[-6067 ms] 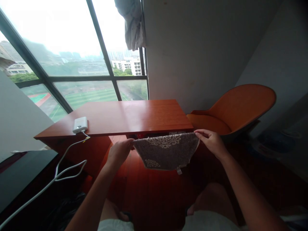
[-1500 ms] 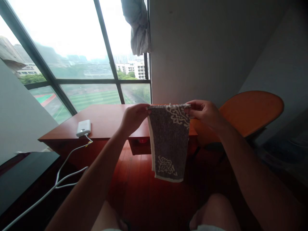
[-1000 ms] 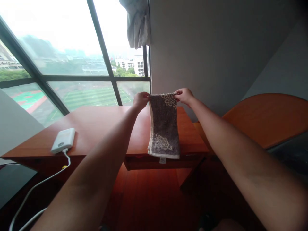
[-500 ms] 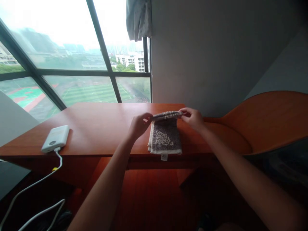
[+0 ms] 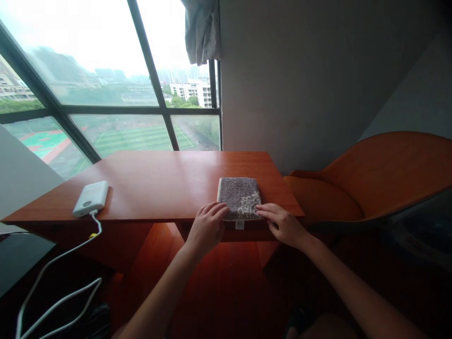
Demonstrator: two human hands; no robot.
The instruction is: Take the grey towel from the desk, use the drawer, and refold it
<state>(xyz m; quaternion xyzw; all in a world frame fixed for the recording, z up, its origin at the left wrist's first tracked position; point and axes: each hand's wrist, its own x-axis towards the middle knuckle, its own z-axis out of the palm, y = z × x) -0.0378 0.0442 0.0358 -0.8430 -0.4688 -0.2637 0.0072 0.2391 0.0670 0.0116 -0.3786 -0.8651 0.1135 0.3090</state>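
Note:
A grey-brown towel (image 5: 239,197) with a pale pattern lies folded into a small square near the front right edge of the red-brown wooden table (image 5: 162,183). My left hand (image 5: 207,226) rests at the towel's near left corner, fingers stretched and touching its edge. My right hand (image 5: 282,223) lies at the near right corner, fingers flat on the towel's edge. Neither hand grips it. A small white tag hangs from the towel's front edge over the table's rim.
A white power bank (image 5: 90,198) sits at the table's left front, its white cable (image 5: 52,268) trailing down to the floor. An orange shell chair (image 5: 374,179) stands right of the table. A large window (image 5: 106,94) and a grey wall lie behind.
The towel, held up hanging between both hands, was lowered onto the table and folded over toward me. My hands have let go and moved to its near edge.

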